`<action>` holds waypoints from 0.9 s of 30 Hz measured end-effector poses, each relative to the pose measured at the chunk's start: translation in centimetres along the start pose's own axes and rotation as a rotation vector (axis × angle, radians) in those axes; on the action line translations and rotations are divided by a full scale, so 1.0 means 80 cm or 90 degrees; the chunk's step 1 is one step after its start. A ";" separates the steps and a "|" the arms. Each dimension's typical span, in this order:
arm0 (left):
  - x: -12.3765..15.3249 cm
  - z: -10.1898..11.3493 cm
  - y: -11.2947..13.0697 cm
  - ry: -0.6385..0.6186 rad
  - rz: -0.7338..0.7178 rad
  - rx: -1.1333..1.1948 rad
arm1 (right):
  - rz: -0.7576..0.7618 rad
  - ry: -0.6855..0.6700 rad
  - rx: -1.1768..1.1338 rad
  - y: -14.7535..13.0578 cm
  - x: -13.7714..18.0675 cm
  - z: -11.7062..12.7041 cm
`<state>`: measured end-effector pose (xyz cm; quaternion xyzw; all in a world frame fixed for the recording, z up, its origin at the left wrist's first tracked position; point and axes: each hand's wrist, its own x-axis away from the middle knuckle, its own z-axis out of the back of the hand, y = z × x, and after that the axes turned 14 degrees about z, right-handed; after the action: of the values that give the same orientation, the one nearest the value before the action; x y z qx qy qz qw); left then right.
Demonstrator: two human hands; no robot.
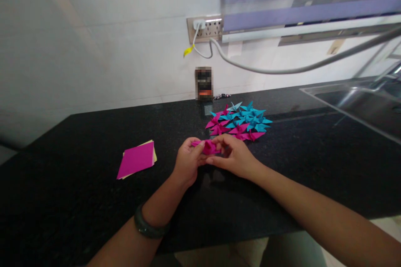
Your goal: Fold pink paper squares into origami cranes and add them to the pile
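A pink origami crane (209, 147) is held between both hands above the dark counter, its folded body partly covered by fingers. My left hand (188, 159) pinches its left side, thumb on top. At its right side, my right hand (236, 156) has its fingers curled on the folded paper; the exact grip there is partly hidden. Just beyond the hands lies a cluster of finished paper cranes, with blue cranes (250, 117) mostly at the back and right, and pink cranes (239, 129) along the front and left. To the left rests a stack of square paper (137, 160), pink on top with yellow edges showing.
The black counter (94, 217) runs to a white wall. A dark phone-like object (204, 83), pixelated, leans on the wall beside a beaded strand (223, 96). Above are a socket strip (205, 28) and a hanging grey cable (266, 69). A metal sink (369, 104) sits at right.
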<state>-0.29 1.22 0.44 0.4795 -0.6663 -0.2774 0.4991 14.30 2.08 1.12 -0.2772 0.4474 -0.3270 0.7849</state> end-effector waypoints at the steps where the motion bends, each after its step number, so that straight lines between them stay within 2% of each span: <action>1: 0.001 -0.001 0.000 -0.006 0.012 -0.003 | 0.013 0.013 0.046 0.000 0.000 -0.001; 5: 0.004 -0.002 -0.002 -0.038 0.054 -0.035 | 0.089 0.041 0.140 0.006 -0.001 -0.002; 12: 0.004 -0.002 -0.004 -0.082 0.071 -0.053 | 0.167 0.042 0.173 0.016 0.000 -0.005; 18: 0.002 -0.003 -0.008 -0.088 0.033 0.032 | 0.143 0.104 0.198 0.015 -0.002 -0.011; 27: 0.004 -0.006 -0.013 -0.159 0.005 0.085 | 0.303 0.140 0.267 0.016 0.000 -0.011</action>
<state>0.50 0.58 -0.19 0.4708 -0.7422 -0.2881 0.3801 13.86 2.78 -0.22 0.0394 0.5044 -0.2472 0.8264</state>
